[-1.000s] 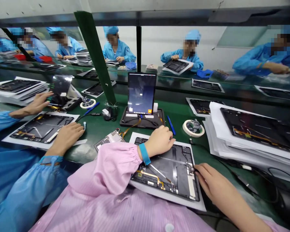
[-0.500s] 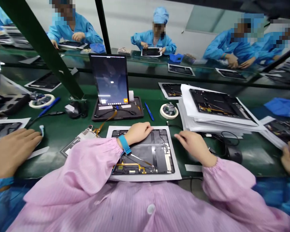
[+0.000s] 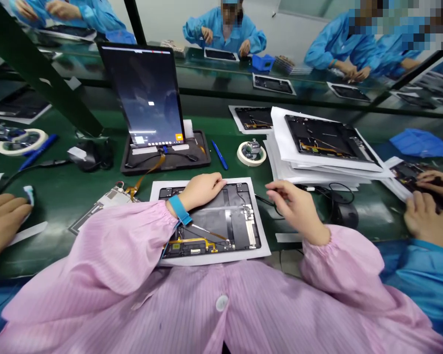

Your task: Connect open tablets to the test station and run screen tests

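Observation:
An opened tablet chassis lies on a white sheet right in front of me on the green bench. My left hand, with a blue wrist strap, rests palm down on the chassis's upper edge, its fingers lying over it and holding nothing. My right hand hovers just right of the sheet. Its fingertips are pinched together above a thin black cable, and I cannot make out what they hold. A steel probe and orange flex strips lie inside the chassis.
An upright lit tablet stands in a black tray. An orange flex runs from the tray to a board. Nearby lie a blue pen, tape roll, stacked chassis and mouse. Co-workers' hands flank me.
My view swung right and down. My right hand left the chassis's right edge and moved up to the right, by the cable. My left hand stayed put.

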The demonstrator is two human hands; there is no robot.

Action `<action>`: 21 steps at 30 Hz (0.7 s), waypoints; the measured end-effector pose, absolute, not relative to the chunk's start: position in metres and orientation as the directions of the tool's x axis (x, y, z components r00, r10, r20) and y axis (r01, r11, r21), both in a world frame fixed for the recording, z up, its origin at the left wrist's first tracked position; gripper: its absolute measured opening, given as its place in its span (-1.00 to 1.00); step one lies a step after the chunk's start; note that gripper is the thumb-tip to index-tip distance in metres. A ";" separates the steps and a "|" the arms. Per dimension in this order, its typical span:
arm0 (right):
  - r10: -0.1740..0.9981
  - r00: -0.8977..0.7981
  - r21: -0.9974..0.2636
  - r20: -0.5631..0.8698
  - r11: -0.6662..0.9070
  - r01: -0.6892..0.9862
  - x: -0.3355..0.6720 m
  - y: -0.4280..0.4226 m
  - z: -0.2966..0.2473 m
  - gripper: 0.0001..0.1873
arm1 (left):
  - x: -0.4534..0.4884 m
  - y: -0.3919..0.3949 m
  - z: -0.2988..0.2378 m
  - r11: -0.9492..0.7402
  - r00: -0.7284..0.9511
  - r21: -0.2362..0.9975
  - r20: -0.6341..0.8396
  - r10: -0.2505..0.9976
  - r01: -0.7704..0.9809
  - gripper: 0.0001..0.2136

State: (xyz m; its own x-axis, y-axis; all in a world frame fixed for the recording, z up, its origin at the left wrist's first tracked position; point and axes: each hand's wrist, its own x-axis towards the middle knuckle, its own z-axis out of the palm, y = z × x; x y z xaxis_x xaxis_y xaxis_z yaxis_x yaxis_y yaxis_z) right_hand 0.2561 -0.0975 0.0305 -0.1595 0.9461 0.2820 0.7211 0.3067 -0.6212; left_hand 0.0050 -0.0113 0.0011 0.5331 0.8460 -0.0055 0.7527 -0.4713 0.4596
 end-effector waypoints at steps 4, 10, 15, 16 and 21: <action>0.989 -0.111 -0.956 -0.100 -0.065 0.286 0.248 -0.126 0.022 -0.72 | 0.005 -0.011 0.002 -0.476 0.540 0.465 -0.005 0.842 0.746 -0.69; 0.950 -0.176 -0.965 -0.257 -0.244 0.095 0.241 -0.125 0.004 -0.65 | 0.005 -0.012 0.002 -0.457 0.531 0.500 -0.007 0.847 0.735 -0.69; 0.936 -0.206 -0.955 -0.286 -0.262 0.136 0.241 -0.118 0.004 -0.64 | 0.005 -0.012 0.000 -0.448 0.526 0.517 -0.006 0.850 0.729 -0.70; 0.933 -0.215 -0.952 -0.290 -0.259 0.164 0.241 -0.117 0.004 -0.65 | 0.005 -0.012 -0.001 -0.446 0.522 0.515 -0.004 0.853 0.732 -0.70; 0.984 -0.133 -0.732 -0.122 0.001 0.681 0.232 -0.123 0.010 -0.75 | 0.005 -0.010 -0.003 -0.435 0.504 0.511 0.005 0.864 0.741 -0.69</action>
State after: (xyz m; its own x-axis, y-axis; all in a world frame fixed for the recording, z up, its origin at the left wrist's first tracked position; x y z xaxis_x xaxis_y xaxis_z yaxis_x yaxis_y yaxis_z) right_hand 0.2319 -0.1225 0.0104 -0.1326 0.9837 -0.1217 0.6811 0.0012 -0.7321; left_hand 0.0053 -0.0102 -0.0026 0.5038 0.8638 0.0052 0.7411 -0.4353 0.5112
